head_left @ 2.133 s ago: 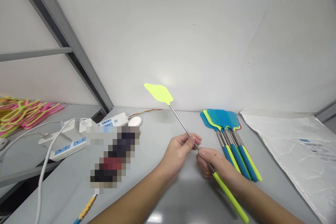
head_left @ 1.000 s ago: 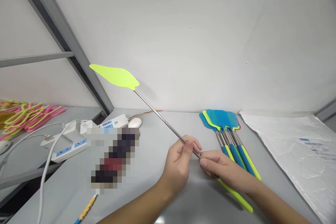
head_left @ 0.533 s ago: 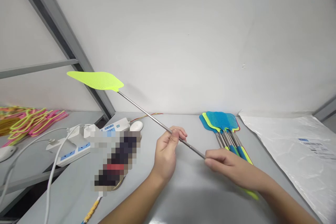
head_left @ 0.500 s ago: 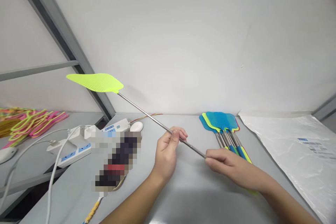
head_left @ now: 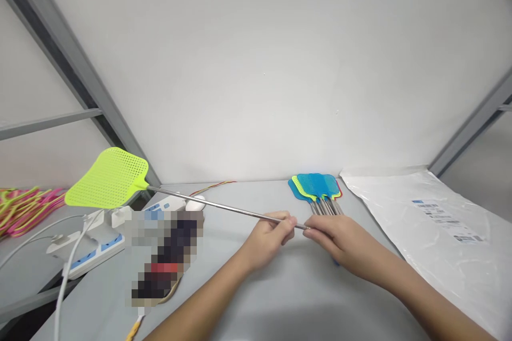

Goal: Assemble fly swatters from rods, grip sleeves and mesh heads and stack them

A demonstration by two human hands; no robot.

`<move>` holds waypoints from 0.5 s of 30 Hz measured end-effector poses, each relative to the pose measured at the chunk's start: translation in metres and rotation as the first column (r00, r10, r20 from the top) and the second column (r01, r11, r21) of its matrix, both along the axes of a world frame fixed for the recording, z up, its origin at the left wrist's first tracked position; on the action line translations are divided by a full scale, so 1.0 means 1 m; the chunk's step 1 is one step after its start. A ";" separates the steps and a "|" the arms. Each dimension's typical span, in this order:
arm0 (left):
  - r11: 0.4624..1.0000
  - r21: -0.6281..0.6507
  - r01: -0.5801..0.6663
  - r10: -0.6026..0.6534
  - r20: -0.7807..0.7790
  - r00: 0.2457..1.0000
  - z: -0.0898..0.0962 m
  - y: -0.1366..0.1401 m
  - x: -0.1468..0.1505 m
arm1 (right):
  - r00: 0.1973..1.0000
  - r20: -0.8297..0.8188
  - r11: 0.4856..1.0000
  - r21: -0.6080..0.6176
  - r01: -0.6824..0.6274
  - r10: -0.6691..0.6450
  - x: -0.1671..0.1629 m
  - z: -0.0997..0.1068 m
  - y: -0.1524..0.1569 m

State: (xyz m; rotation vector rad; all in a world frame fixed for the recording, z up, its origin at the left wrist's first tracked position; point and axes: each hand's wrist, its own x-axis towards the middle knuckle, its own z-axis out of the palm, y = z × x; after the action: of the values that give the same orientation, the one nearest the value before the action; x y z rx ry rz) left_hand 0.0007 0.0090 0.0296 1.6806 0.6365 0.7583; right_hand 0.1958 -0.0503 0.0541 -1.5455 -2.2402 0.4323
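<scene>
A yellow-green fly swatter (head_left: 110,178) with a perforated head and a long thin metal rod is held up in front of me, its head out to the left. My left hand (head_left: 270,237) pinches the rod close to its right end. Just to the right, my right hand (head_left: 340,242) is closed around the handle end, which its fingers hide. Only a small gap of rod shows between the two hands. Behind my right hand lies a pile of fly swatters (head_left: 318,185), mostly blue with a yellow-green and a red one.
A white plastic mailing bag (head_left: 400,202) with a label lies at the right. White power strips (head_left: 98,256) with cables and a pixelated dark object (head_left: 172,256) are at the left of the grey table (head_left: 256,298). Pink and yellow hangers (head_left: 30,210) lie far left.
The swatter's head has dropped and turned its face more toward me, and the rod lies flatter. My left hand has slid along the rod to sit near my right hand. The view has shifted slightly.
</scene>
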 end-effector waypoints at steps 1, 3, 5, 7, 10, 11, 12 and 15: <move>1.000 -0.014 -0.009 0.009 0.021 1.000 0.000 -0.001 0.002 | 1.000 0.025 1.000 0.030 0.007 -0.008 0.000 -0.002 0.000; 0.998 -0.042 -0.042 0.044 0.048 0.998 -0.001 -0.001 0.004 | 0.998 0.065 0.997 0.078 0.013 -0.018 0.000 -0.006 0.000; 0.995 -0.066 -0.070 0.074 0.052 0.996 -0.003 -0.001 0.005 | 0.996 0.089 0.995 0.101 0.003 -0.012 0.002 -0.010 0.001; 0.991 -0.080 -0.106 0.111 0.061 0.992 -0.005 0.001 0.004 | 0.996 0.094 0.994 0.111 -0.006 -0.004 0.007 -0.013 0.001; 0.980 -0.083 -0.182 0.190 0.103 0.976 -0.004 0.010 0.001 | 0.996 0.082 0.994 0.112 0.009 -0.018 0.022 -0.017 -0.001; 0.976 -0.080 -0.203 0.211 0.120 0.970 -0.003 0.014 -0.001 | 0.996 0.078 0.994 0.109 0.021 -0.030 0.029 -0.018 -0.003; 0.973 -0.077 -0.219 0.228 0.139 0.964 -0.001 0.018 -0.003 | 0.996 0.076 0.994 0.102 0.036 -0.044 0.036 -0.018 -0.005; 0.965 -0.099 -0.244 0.260 0.211 0.942 0.007 0.031 -0.010 | 0.994 0.072 0.994 0.071 0.079 -0.084 0.058 -0.021 -0.013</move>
State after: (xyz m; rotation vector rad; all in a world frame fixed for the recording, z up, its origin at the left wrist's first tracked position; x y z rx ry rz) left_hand -0.0092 0.0402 0.0369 1.4380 0.7191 1.0780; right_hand 0.2534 -0.0630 0.0330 -1.6363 -2.2135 0.2755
